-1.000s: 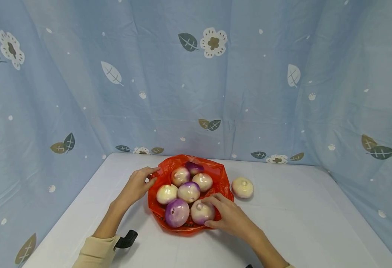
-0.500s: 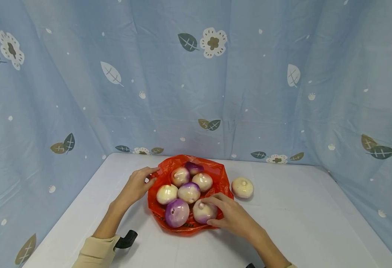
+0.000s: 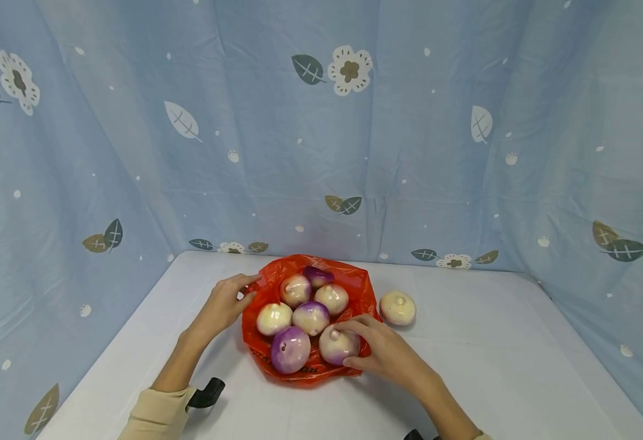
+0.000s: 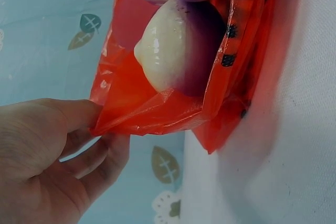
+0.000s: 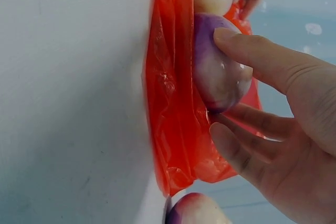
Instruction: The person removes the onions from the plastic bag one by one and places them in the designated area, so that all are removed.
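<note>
Head view: R hand (image 3: pixel 384 351) has its grip round a glossy white-and-purple round bulb (image 3: pixel 339 347), thumb on one side, fingers on the other, at near R inside the open red thin-plastic bag (image 3: pixel 359 296). L hand (image 3: pixel 221 310) pinches the bag's L edge. Six other glossy white/purple bulbs (image 3: pixel 310 318) sit w/ it. Another, a cream-topped round bulb (image 3: pixel 398 308), lies just R of bag on the white worktop (image 3: pixel 492 354). Blue leaf-&-flower-print curtain (image 3: pixel 321 146) at far side.
</note>
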The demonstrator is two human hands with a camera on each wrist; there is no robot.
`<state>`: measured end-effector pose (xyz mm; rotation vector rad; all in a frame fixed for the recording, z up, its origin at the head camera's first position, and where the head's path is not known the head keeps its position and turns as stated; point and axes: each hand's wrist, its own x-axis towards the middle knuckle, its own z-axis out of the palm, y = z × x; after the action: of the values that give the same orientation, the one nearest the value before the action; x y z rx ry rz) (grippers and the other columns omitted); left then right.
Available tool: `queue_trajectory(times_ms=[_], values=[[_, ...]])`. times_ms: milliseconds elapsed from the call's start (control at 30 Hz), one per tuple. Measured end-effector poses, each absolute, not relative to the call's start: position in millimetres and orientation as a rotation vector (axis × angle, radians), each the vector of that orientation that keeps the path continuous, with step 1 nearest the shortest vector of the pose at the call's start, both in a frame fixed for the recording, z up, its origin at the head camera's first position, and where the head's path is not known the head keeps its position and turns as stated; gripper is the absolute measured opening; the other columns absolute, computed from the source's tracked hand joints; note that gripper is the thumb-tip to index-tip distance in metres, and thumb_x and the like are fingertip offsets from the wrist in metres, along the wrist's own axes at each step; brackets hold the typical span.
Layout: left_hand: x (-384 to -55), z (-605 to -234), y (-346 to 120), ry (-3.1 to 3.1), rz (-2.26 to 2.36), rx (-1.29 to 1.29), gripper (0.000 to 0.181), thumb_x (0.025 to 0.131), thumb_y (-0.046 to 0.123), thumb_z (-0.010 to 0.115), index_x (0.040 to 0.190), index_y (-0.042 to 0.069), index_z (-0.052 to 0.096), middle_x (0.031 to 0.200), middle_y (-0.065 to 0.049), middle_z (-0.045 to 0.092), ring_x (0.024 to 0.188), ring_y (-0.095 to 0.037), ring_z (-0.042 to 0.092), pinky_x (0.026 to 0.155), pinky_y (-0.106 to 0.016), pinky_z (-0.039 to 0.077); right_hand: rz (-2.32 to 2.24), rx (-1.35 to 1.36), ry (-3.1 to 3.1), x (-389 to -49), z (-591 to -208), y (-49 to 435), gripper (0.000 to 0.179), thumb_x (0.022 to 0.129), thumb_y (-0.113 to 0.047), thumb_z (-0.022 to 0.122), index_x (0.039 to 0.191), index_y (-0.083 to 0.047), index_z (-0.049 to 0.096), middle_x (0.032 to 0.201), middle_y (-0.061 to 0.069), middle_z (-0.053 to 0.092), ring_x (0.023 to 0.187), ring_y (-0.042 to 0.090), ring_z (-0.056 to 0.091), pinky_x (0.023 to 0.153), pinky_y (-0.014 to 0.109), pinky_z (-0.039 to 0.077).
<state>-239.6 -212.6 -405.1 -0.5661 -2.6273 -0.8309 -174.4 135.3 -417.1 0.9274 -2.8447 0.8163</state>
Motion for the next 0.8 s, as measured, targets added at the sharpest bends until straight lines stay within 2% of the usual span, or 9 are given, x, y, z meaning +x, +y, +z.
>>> queue_trajectory(times_ms=[167,400,800], values=[[-239.8,-405.3,-213.0,-2.625,-0.830,-0.566,0.037,0.085,-0.002,0.070,0.122,0.002,0.068,0.101,-0.012,0.072,0.083,-0.021,0.066,0.068,-0.026,0.055,0.824,0.921,-2.841,-175.1,-415.7,137.0,0.055,0.079,-0.033,0.081,0.130,-0.031,0.060,0.123,-0.006,0.060,0.113,0.015,0.059,0.098,0.044,0.051],[-240.1,-405.8,-213.0,-2.621,-0.828,-0.561,0.037,0.085,-0.002,0.069,0.122,0.002,0.068,0.102,-0.012,0.073,0.083,-0.022,0.066,0.068,-0.030,0.057,0.830,0.927,-2.837,-175.9,-414.1,139.3,0.055,0.080,-0.033,0.080,0.131,-0.030,0.060,0.123,-0.008,0.060,0.113,0.012,0.058,0.098,0.043,0.051],[-240.6,-405.4,-213.4,-2.697,-0.859,-0.525,0.040,0.088,0.007,0.070,0.127,0.008,0.066,0.106,-0.011,0.073,0.081,-0.018,0.062,0.063,-0.019,0.051,0.812,0.925,-2.803,-177.9,-410.8,144.7,0.057,0.078,-0.033,0.083,0.130,-0.027,0.061,0.121,-0.005,0.062,0.113,0.014,0.059,0.097,0.043,0.052]])
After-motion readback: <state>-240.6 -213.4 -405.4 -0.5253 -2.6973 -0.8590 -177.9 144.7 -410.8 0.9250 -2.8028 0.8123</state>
